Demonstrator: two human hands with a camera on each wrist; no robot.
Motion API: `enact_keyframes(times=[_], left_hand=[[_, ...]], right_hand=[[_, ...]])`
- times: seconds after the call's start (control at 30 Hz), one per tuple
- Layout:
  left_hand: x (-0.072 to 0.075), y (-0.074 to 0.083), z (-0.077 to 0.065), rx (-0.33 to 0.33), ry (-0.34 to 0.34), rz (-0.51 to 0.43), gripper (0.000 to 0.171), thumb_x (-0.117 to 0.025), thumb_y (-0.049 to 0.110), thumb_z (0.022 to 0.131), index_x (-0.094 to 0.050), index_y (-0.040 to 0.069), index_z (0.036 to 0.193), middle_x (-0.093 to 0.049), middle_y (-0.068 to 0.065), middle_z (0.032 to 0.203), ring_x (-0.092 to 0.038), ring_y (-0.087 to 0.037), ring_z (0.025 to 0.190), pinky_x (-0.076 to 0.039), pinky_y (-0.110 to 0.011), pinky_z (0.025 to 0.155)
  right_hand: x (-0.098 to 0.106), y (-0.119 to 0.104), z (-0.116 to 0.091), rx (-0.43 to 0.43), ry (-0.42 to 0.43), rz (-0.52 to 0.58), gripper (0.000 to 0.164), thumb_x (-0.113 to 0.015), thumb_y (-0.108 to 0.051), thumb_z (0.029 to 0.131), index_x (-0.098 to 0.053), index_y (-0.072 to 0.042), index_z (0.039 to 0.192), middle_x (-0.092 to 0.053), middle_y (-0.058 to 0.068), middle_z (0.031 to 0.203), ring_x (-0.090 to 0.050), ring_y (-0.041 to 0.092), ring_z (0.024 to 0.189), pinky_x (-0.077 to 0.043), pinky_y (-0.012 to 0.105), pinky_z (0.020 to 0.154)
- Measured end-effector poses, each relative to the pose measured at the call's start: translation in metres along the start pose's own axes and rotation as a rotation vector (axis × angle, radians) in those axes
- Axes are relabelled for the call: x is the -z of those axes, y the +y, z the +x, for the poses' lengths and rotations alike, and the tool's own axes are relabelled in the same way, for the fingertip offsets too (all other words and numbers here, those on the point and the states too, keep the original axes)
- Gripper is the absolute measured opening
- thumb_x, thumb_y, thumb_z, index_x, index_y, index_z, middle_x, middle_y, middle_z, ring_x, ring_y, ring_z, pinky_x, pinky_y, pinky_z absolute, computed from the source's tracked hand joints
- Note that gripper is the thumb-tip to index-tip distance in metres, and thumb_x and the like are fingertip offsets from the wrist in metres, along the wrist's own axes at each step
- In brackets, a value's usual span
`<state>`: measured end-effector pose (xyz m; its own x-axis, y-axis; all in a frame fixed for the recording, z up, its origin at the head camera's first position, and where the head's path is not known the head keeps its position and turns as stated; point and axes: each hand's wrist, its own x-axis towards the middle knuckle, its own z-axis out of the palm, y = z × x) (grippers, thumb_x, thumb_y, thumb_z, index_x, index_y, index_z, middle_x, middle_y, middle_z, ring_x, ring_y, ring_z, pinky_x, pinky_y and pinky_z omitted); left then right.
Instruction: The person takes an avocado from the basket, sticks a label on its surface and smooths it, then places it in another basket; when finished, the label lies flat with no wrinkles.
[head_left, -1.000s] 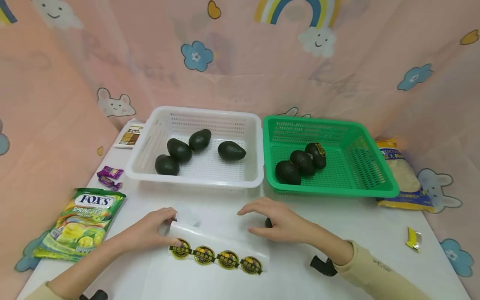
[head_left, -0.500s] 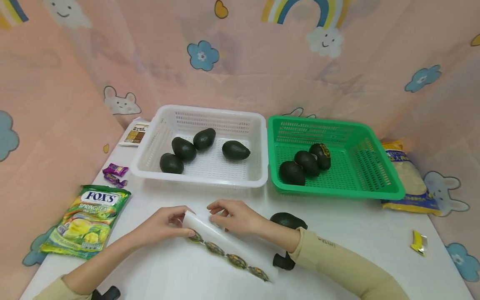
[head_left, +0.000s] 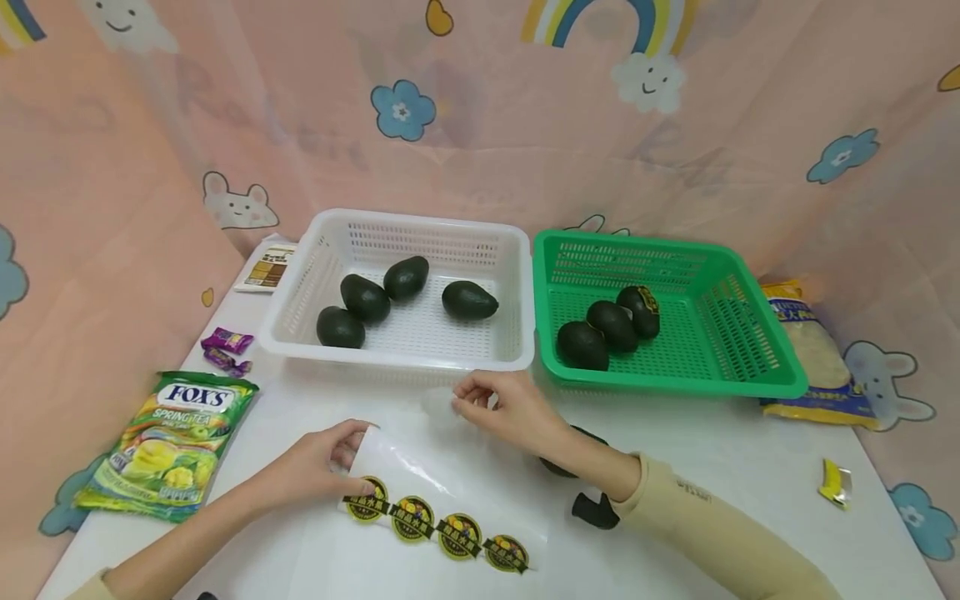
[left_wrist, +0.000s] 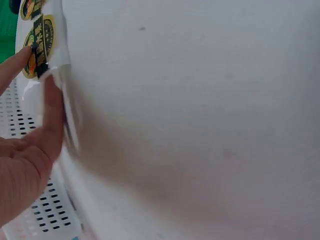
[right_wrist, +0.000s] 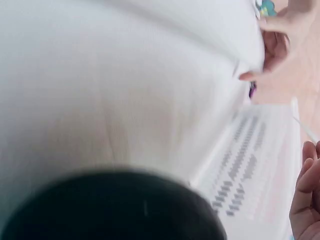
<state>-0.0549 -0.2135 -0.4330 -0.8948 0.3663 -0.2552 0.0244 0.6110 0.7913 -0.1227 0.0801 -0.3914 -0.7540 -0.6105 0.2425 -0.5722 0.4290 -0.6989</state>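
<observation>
My left hand (head_left: 318, 467) grips the left edge of a glossy sticker sheet (head_left: 431, 475), thumb on top and fingers behind. A row of round black-and-gold stickers (head_left: 412, 518) runs along the sheet's near side. Above and beyond the sheet, my right hand (head_left: 513, 408) pinches a translucent roundish piece of film (head_left: 439, 403) between thumb and fingertips. In the right wrist view, only a thin pale edge (right_wrist: 306, 130) of it shows. An avocado (head_left: 562, 467) lies on the table, partly hidden under the right forearm; it looms dark at the bottom of the right wrist view.
Behind stand a white basket (head_left: 397, 360) with several avocados and a green basket (head_left: 675, 385) with three, one visibly stickered. A green candy bag (head_left: 168, 446) and purple candies (head_left: 227, 340) lie left. A noodle-like bag (head_left: 817, 358) and yellow wrapper (head_left: 835, 483) lie right.
My right hand reached left to the sheet's upper edge, then drew back up and right with the translucent film. The sheet curled up, then flattened; the left hand kept hold of it.
</observation>
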Motion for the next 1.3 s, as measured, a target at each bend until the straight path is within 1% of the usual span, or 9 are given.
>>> enact_keyframes(times=[0.1, 0.17, 0.3, 0.4, 0.53, 0.7, 0.9, 1.0, 1.3], left_hand=[[-0.004, 0.015, -0.001, -0.06, 0.15, 0.191, 0.08, -0.085, 0.041, 0.071, -0.054, 0.0, 0.133, -0.058, -0.003, 0.107, -0.056, -0.017, 0.093, -0.052, -0.035, 0.079], [-0.009, 0.032, 0.002, -0.13, 0.247, 0.193, 0.059, -0.082, 0.04, 0.078, -0.064, 0.006, 0.123, -0.06, 0.0, 0.105, -0.056, -0.017, 0.093, -0.053, -0.034, 0.079], [-0.024, 0.075, 0.013, -0.249, 0.223, -0.134, 0.02, -0.064, 0.028, 0.096, -0.073, 0.015, 0.107, -0.066, 0.005, 0.105, -0.059, -0.018, 0.092, -0.054, -0.03, 0.074], [-0.034, 0.101, 0.024, -0.2, 0.16, -0.351, 0.026, -0.056, 0.03, 0.101, -0.073, 0.013, 0.109, -0.066, 0.001, 0.11, -0.058, -0.02, 0.096, -0.053, -0.03, 0.075], [-0.044, 0.119, 0.036, -0.117, 0.165, -0.418, 0.027, -0.061, 0.037, 0.097, -0.074, 0.015, 0.108, -0.066, 0.001, 0.111, -0.057, -0.019, 0.101, -0.051, -0.034, 0.081], [-0.051, 0.125, 0.05, -0.131, 0.145, -0.42, 0.023, -0.064, 0.034, 0.095, -0.074, 0.016, 0.105, -0.068, 0.003, 0.109, -0.059, -0.017, 0.104, -0.049, -0.036, 0.084], [-0.065, 0.13, 0.06, -0.146, 0.055, -0.445, 0.019, -0.065, 0.029, 0.095, -0.076, 0.015, 0.104, -0.069, 0.004, 0.108, -0.059, -0.016, 0.103, -0.049, -0.034, 0.081], [-0.073, 0.132, 0.068, -0.16, 0.039, -0.39, 0.02, -0.066, 0.034, 0.094, -0.077, 0.018, 0.101, -0.069, 0.007, 0.105, -0.059, -0.013, 0.101, -0.049, -0.034, 0.08], [-0.103, 0.138, 0.105, -0.358, 0.054, -0.004, 0.015, -0.071, 0.028, 0.09, -0.078, 0.019, 0.081, -0.063, 0.014, 0.075, -0.053, -0.003, 0.069, -0.044, -0.022, 0.062]], right_hand=[[0.014, -0.004, -0.008, 0.115, 0.098, -0.166, 0.003, -0.07, -0.018, 0.09, -0.072, -0.018, 0.088, -0.066, -0.013, 0.077, -0.054, 0.001, 0.068, -0.046, 0.016, 0.058], [0.021, -0.008, -0.014, 0.209, 0.177, -0.286, 0.004, -0.069, -0.017, 0.088, -0.072, -0.019, 0.087, -0.066, -0.013, 0.077, -0.055, 0.003, 0.067, -0.045, 0.016, 0.055], [0.029, -0.018, -0.023, 0.426, 0.329, -0.518, 0.006, -0.065, -0.016, 0.089, -0.07, -0.017, 0.085, -0.068, -0.008, 0.078, -0.059, 0.009, 0.069, -0.049, 0.02, 0.055], [0.03, -0.023, -0.029, 0.576, 0.404, -0.662, 0.013, -0.061, -0.016, 0.091, -0.071, -0.012, 0.084, -0.069, -0.004, 0.078, -0.06, 0.013, 0.066, -0.052, 0.023, 0.055], [0.034, -0.019, -0.04, 0.641, 0.411, -0.693, 0.019, -0.062, -0.024, 0.094, -0.074, -0.01, 0.087, -0.07, -0.004, 0.08, -0.058, 0.013, 0.064, -0.05, 0.021, 0.055], [0.049, -0.002, -0.061, 0.402, 0.348, -0.358, 0.015, -0.07, -0.031, 0.091, -0.075, -0.016, 0.091, -0.069, -0.008, 0.084, -0.055, 0.008, 0.072, -0.047, 0.018, 0.055], [0.063, 0.015, -0.085, -0.184, 0.23, 0.111, 0.008, -0.075, -0.021, 0.088, -0.071, -0.021, 0.095, -0.064, -0.006, 0.083, -0.052, 0.011, 0.073, -0.046, 0.023, 0.054], [0.067, 0.02, -0.092, -0.397, 0.159, 0.258, 0.006, -0.072, -0.021, 0.09, -0.071, -0.015, 0.093, -0.063, 0.0, 0.082, -0.054, 0.015, 0.078, -0.048, 0.028, 0.06], [0.073, 0.04, -0.124, -0.538, 0.097, 0.197, 0.015, -0.074, -0.027, 0.088, -0.069, -0.015, 0.082, -0.052, 0.0, 0.07, -0.047, 0.013, 0.07, -0.038, 0.027, 0.061]])
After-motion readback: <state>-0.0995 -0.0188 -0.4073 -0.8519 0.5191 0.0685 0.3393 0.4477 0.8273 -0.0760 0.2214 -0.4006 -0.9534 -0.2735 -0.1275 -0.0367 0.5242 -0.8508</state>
